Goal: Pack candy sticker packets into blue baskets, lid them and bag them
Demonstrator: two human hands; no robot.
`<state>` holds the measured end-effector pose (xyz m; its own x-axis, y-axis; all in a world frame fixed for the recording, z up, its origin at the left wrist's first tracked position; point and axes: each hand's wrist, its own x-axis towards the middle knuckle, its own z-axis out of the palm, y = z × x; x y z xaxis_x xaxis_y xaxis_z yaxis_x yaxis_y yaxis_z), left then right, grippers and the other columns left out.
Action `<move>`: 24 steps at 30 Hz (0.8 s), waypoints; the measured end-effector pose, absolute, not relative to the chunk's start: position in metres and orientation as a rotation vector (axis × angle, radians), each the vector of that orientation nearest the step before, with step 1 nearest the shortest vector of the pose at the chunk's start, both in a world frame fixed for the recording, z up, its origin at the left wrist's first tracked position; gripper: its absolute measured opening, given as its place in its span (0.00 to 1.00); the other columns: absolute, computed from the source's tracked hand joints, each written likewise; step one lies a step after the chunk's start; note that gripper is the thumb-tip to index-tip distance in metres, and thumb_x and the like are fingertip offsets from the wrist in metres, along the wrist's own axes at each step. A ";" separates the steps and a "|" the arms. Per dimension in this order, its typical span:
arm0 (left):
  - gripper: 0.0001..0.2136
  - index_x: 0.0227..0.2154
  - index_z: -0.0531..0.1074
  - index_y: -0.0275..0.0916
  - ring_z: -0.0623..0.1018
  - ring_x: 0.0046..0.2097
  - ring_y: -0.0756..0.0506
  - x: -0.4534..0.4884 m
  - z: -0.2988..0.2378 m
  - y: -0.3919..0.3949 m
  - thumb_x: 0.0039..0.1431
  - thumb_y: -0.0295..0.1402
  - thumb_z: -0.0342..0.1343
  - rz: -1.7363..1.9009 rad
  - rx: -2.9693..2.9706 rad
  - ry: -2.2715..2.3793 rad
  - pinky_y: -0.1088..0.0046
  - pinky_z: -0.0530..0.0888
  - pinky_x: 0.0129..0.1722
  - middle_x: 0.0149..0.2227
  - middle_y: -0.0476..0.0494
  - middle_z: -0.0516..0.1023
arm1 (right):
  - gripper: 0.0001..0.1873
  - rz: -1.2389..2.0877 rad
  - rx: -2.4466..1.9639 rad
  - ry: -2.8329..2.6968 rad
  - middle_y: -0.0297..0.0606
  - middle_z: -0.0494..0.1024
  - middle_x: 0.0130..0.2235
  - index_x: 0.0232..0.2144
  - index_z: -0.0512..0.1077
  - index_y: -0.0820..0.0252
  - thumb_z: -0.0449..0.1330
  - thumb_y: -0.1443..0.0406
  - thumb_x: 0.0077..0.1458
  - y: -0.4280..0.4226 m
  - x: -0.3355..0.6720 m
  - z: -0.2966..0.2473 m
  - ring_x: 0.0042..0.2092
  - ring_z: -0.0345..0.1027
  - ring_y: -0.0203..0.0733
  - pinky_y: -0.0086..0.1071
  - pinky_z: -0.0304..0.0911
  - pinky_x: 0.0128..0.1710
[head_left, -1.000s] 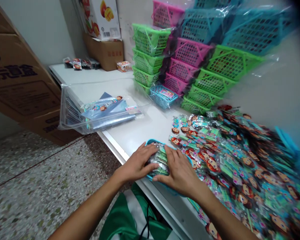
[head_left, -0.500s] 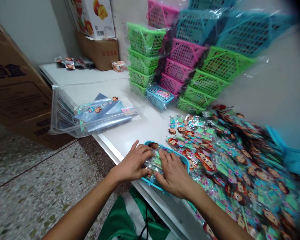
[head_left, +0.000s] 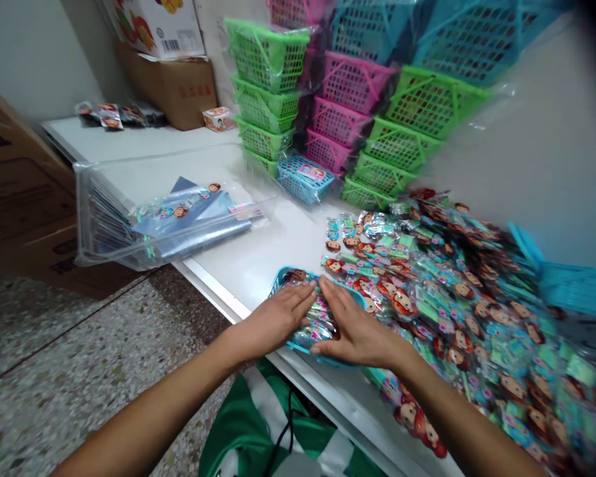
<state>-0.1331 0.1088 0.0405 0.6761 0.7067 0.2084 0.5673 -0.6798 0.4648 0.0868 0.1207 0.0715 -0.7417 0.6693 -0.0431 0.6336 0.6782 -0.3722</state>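
A small blue basket (head_left: 279, 278) sits at the near edge of the white table (head_left: 258, 258), filled with small cartoon-printed packets (head_left: 319, 311). My left hand (head_left: 273, 319) lies flat on the packets at the basket's left side, fingers stretched out. My right hand (head_left: 353, 328) lies flat on them at the right side, fingers stretched toward the left hand. Both palms press down on the packets and fingertips nearly meet over the basket.
A large heap of the same packets (head_left: 457, 291) spreads to the right. Stacked green, pink and blue baskets (head_left: 357, 99) stand against the wall. A clear plastic tub (head_left: 129, 218) with sheets overhangs the table's left edge. Cardboard boxes (head_left: 173, 79) stand behind.
My view shifted, so everything sits further left and lower in frame. Both hands stayed on the packets in the blue basket, the fingers now flatter and closer together.
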 end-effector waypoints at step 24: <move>0.23 0.59 0.56 0.37 0.60 0.62 0.36 -0.107 0.047 0.100 0.64 0.41 0.40 0.274 2.757 1.284 0.53 0.59 0.58 0.61 0.31 0.60 | 0.24 0.484 -1.136 -2.686 0.43 0.62 0.60 0.59 0.58 0.59 0.41 0.59 0.64 0.119 0.110 0.069 0.61 0.52 0.44 0.46 0.47 0.60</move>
